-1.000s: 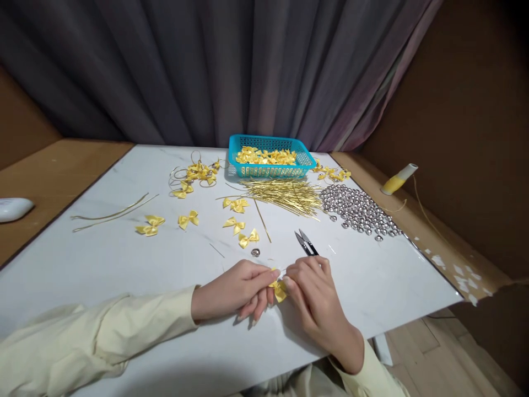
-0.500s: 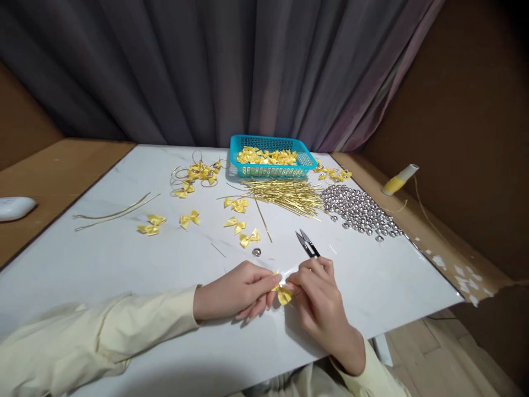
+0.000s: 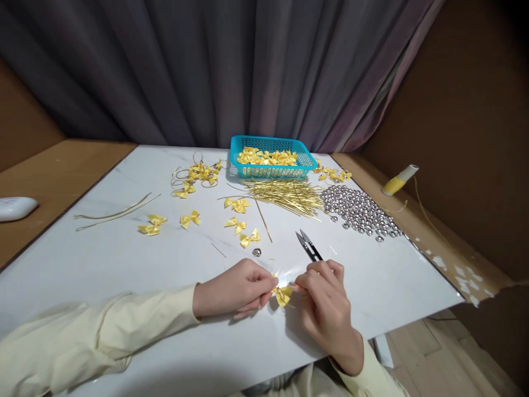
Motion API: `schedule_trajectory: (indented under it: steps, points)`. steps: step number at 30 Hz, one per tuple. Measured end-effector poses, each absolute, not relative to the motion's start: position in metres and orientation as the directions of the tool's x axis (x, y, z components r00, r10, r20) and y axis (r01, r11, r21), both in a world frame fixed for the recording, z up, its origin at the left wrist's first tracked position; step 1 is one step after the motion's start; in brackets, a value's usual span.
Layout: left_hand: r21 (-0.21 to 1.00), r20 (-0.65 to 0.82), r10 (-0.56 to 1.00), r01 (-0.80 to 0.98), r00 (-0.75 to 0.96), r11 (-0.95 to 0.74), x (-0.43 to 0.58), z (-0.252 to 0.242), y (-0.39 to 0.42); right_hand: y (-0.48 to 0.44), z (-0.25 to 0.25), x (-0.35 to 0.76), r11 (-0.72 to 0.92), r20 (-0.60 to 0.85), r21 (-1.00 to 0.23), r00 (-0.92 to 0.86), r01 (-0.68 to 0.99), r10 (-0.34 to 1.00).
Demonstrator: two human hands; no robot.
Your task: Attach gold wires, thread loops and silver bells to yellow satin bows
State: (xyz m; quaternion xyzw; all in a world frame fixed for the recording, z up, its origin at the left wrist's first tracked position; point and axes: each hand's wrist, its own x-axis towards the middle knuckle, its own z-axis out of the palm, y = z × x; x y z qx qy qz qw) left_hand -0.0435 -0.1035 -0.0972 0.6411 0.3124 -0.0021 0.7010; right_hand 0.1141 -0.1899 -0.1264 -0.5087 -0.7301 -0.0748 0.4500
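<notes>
My left hand (image 3: 243, 289) pinches the left side of a yellow ribbon bow (image 3: 282, 296) between thumb and forefinger, just above the white table (image 3: 198, 353). To the bow's right, my right hand (image 3: 324, 306) has thumb and forefinger pressed together; what they grip, if anything, is too fine to make out. Thread snips (image 3: 308, 245) lie beyond my right hand, their blades pointing away and their handle end partly hidden by the fingers. A single silver bell (image 3: 257, 252) rests beyond my left hand, close to a loose yellow bow (image 3: 250, 238).
A blue basket (image 3: 273, 171) of yellow bows stands at the back. Before it lies a pile of gold cords (image 3: 285, 197), with many silver bells (image 3: 359, 209) to the right. Corded bows (image 3: 200, 173) lie back left. A thread spool (image 3: 400, 180) sits on the right cardboard.
My right hand has shifted slightly right, away from the bow, so more of the bow shows. My left hand keeps its pinch, and the table items stay put.
</notes>
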Motion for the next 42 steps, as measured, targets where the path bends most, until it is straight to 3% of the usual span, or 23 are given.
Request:
schedule_trajectory:
  steps: [7, 15, 20, 27, 32, 42]
  points:
    - [0.899, -0.425, 0.432, 0.317, 0.795, 0.301, -0.044, -0.102, -0.101, -0.188, -0.123, 0.119, 0.469, 0.723, -0.381, -0.06, 0.797, 0.688]
    - [0.887, -0.446, 0.449, 0.312, 0.775, 0.342, -0.041, -0.094, -0.097, -0.185, -0.125, 0.117, 0.52, 0.696, -0.237, -0.23, 0.821, 0.68]
    - [0.881, -0.457, 0.405, 0.339, 0.792, 0.33, -0.041, -0.096, -0.098, -0.187, -0.124, 0.116, 0.534, 0.707, -0.414, -0.108, 0.737, 0.699]
    - [0.943, -0.333, 0.444, 0.289, 0.832, 0.165, -0.042, -0.093, -0.103, -0.187, -0.115, 0.116, 0.408, 0.571, -0.683, 0.094, 0.605, 0.816]
    - [0.952, -0.296, 0.391, 0.238, 0.872, 0.192, -0.042, -0.098, -0.102, -0.188, -0.118, 0.115, 0.383, 0.523, -0.722, 0.091, 0.576, 0.847]
    - [0.95, -0.312, 0.443, 0.263, 0.841, 0.169, -0.043, -0.099, -0.104, -0.187, -0.119, 0.116, 0.362, 0.521, -0.699, 0.092, 0.617, 0.849]
